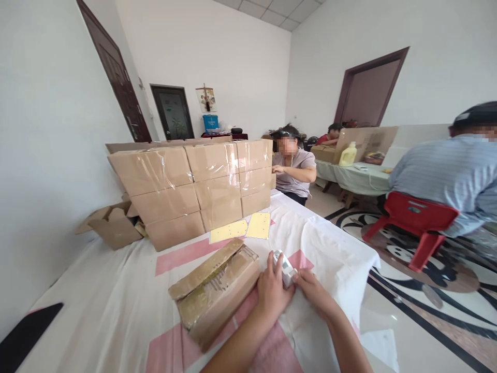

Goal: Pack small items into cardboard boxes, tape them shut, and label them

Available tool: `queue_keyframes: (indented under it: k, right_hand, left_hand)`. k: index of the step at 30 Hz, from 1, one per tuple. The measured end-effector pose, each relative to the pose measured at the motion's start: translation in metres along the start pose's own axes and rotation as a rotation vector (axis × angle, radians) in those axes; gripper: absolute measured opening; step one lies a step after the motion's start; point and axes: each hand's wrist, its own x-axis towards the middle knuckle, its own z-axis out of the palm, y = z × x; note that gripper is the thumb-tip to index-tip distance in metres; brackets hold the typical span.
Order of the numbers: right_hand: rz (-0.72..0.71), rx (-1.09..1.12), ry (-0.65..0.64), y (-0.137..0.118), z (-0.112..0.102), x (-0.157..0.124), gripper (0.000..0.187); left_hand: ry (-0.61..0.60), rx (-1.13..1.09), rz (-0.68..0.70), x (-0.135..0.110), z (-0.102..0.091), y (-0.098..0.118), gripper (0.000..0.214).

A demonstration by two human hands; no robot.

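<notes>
My left hand [272, 290] and my right hand [312, 290] meet over the table's near edge. Together they grip a small white and grey device [284, 268], fingers closed round it from both sides. Just left of my left hand lies a brown cardboard box [215, 292] with its taped flaps partly lifted. It rests tilted on the white and pink tablecloth [116, 300].
A stack of taped cardboard boxes [194, 186] stands at the table's far side, with two yellow sheets [243, 228] before it and an open box [112, 223] at the left. A dark object [27, 331] lies bottom left. Other people sit beyond; a red chair [411, 223] stands right.
</notes>
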Motion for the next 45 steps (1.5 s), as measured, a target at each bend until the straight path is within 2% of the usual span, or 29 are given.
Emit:
queue_keyframes:
  k: [3, 7, 10, 13, 15, 17, 19, 21, 25, 29, 31, 33, 35, 37, 39, 42, 45]
  right_hand:
    - [0.022, -0.024, -0.08, 0.003, -0.001, -0.002, 0.048]
    - [-0.073, -0.099, -0.069, 0.013, -0.003, -0.008, 0.038]
    - [-0.088, 0.046, -0.02, 0.014, -0.01, -0.014, 0.04]
    - [-0.114, 0.16, 0.059, -0.006, -0.016, -0.025, 0.046]
    - [-0.188, 0.201, 0.027, -0.031, -0.016, -0.035, 0.046]
    - [-0.288, 0.216, -0.089, -0.062, -0.013, -0.045, 0.039]
    - [-0.379, 0.181, -0.184, -0.091, -0.007, -0.05, 0.032]
    - [-0.434, 0.091, -0.223, -0.115, -0.001, -0.05, 0.028]
    - [-0.491, -0.104, -0.246, -0.151, 0.015, -0.034, 0.023]
    - [-0.525, -0.104, -0.292, -0.174, 0.026, -0.015, 0.021]
    - [-0.531, -0.093, -0.265, -0.178, 0.03, -0.004, 0.035]
    - [-0.578, -0.127, -0.171, -0.175, 0.036, 0.009, 0.054]
    - [-0.663, -0.18, -0.139, -0.167, 0.044, 0.023, 0.056]
    - [-0.737, -0.193, -0.23, -0.158, 0.053, 0.034, 0.049]
    - [-0.761, -0.148, -0.339, -0.149, 0.062, 0.04, 0.044]
    - [-0.747, -0.063, -0.373, -0.142, 0.072, 0.045, 0.044]
    - [-0.7, -0.051, -0.369, -0.141, 0.076, 0.045, 0.043]
  left_hand:
    - [0.019, 0.0, 0.018, -0.001, 0.0, -0.001, 0.089]
    - [0.035, -0.059, 0.018, -0.003, -0.002, -0.003, 0.09]
    - [0.02, -0.176, 0.039, -0.007, -0.007, -0.003, 0.091]
    - [0.071, -0.414, 0.116, -0.014, -0.022, -0.001, 0.07]
    - [0.087, -0.595, 0.196, -0.019, -0.041, 0.001, 0.05]
    - [0.099, -0.695, 0.247, -0.024, -0.065, 0.001, 0.035]
    - [0.144, -0.669, 0.258, -0.028, -0.09, -0.001, 0.023]
    - [0.223, -0.574, 0.26, -0.031, -0.113, -0.008, 0.013]
    - [0.394, -0.303, 0.269, -0.033, -0.149, -0.026, 0.016]
    - [0.476, -0.054, 0.288, -0.025, -0.185, -0.033, 0.025]
    - [0.534, -0.034, 0.293, -0.022, -0.207, -0.034, 0.025]
    - [0.555, -0.08, 0.251, -0.021, -0.228, -0.035, 0.024]
    - [0.457, -0.154, 0.137, -0.024, -0.249, -0.039, 0.022]
    - [0.29, -0.213, -0.002, -0.026, -0.267, -0.047, 0.023]
    - [0.176, -0.263, -0.116, -0.025, -0.28, -0.059, 0.025]
    - [0.082, -0.228, -0.241, -0.018, -0.289, -0.081, 0.027]
    - [-0.126, -0.187, -0.267, -0.011, -0.29, -0.1, 0.033]
